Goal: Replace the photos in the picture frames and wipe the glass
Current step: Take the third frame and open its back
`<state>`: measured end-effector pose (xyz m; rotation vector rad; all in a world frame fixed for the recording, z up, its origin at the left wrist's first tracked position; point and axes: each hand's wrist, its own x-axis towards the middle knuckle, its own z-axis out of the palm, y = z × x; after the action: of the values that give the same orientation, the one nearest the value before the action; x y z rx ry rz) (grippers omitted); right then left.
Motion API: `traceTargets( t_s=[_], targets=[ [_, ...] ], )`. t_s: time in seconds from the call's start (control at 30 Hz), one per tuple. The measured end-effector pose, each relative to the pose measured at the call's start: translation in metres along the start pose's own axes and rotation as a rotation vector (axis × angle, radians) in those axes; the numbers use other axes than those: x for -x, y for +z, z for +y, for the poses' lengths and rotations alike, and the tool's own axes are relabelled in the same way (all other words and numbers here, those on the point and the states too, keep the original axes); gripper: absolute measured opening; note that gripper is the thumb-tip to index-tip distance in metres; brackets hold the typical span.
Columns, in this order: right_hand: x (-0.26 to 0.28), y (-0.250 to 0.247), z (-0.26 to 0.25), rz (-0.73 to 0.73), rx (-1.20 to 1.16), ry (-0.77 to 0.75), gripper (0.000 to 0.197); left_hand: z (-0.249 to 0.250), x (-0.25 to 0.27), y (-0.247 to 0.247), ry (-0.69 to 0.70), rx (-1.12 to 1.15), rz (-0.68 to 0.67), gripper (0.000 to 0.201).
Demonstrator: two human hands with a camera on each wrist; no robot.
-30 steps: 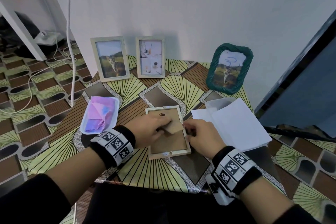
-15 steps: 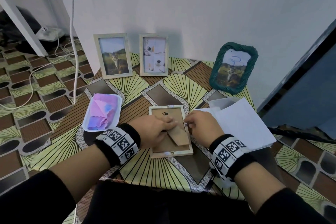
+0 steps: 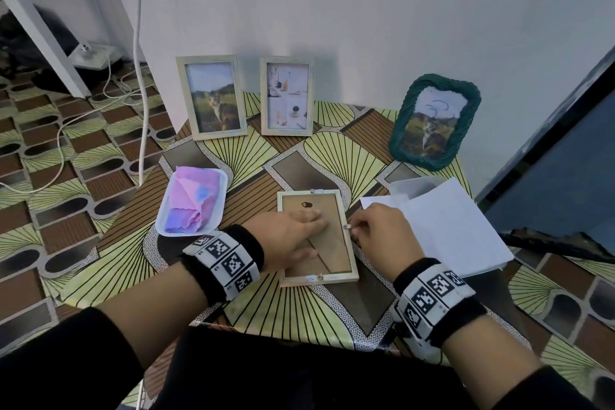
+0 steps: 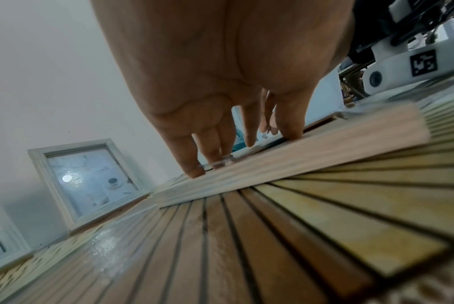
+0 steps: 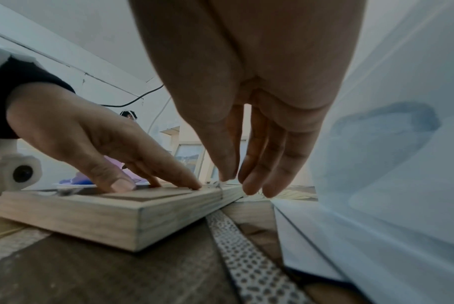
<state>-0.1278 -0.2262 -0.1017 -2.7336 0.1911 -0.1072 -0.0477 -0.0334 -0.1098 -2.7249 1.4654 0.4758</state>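
Against the wall our worktop (image 3: 332, 309) carries a cloth (image 3: 194, 206) at left; mid-worktop, our left hand (image 3: 289, 236) presses flat on the face-down frame (image 3: 349, 263), our right hand (image 3: 379, 230) pinching its clip (image 3: 347, 227).

**Layout around the face-down frame**

The face-down frame (image 3: 317, 238) is laid flat near the front of the table (image 3: 289, 319). To its left a tray (image 3: 173, 226) is set, with a cloth (image 3: 193, 203) in it. To its right, just beside it, a stack of paper sheets (image 3: 449, 230) is placed. Behind it, against the wall (image 3: 332, 10), two frames (image 3: 213, 98) (image 3: 288, 96) are stood upright side by side; behind and to the right a wicker frame (image 3: 434, 121) is leaned.
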Motion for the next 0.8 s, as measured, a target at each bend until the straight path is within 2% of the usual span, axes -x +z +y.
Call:
traceTargets(
  t_s=[0.13,0.2,0.3,0.47,0.6,0.8],
  targets=[
    [0.004,0.002,-0.002,0.033,-0.164,0.02,0.021,0.004,0.001,-0.005,-0.004,-0.014,-0.018,0.064],
    [0.009,0.004,0.0,0.002,-0.234,0.052,0.023,0.006,0.001,-0.009,-0.002,-0.008,-0.006,0.063],
    [0.014,0.006,0.007,-0.035,-0.374,0.118,0.028,0.011,0.001,-0.017,0.016,0.017,0.028,0.052],
    [0.014,0.008,0.014,-0.019,-0.537,0.162,0.025,0.016,-0.002,-0.02,-0.031,0.096,0.072,0.031],
    [0.011,0.012,0.015,-0.033,-0.587,0.19,0.029,0.013,0.0,-0.018,-0.063,0.25,0.159,0.022],
    [0.01,0.015,0.015,-0.039,-0.525,0.172,0.028,0.009,0.001,-0.017,-0.095,0.473,0.383,0.023]
  ],
)
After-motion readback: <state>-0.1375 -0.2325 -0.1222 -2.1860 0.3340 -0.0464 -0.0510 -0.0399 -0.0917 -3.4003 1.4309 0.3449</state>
